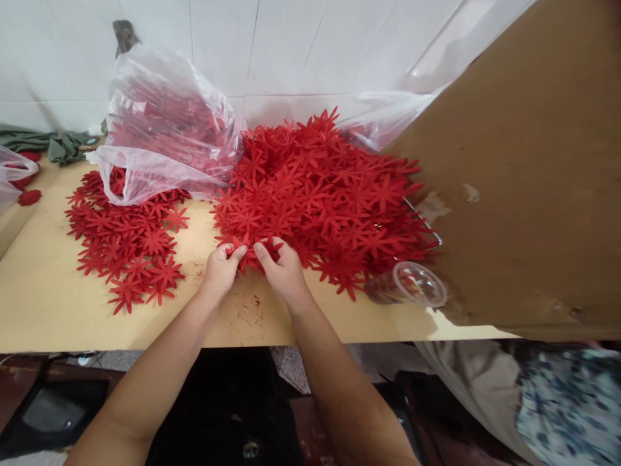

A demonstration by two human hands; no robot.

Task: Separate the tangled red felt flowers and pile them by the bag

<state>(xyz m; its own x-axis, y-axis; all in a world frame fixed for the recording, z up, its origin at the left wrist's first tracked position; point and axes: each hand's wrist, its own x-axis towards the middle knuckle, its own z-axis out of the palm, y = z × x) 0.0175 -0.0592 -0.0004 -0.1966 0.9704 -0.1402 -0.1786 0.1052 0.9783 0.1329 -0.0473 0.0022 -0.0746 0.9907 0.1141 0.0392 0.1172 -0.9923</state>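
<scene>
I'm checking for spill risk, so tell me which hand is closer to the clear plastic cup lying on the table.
Right. The right hand pinches red flowers at the big pile's near edge, with the clear plastic cup off to its right. The left hand sits beside it, farther from the cup.

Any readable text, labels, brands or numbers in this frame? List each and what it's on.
None readable.
Cardboard panel: bare brown, no print showing.
Plastic bag: clear, no label visible.
Clear plastic cup: no marking visible.
Red flower cutouts and wooden table: no text.
</scene>
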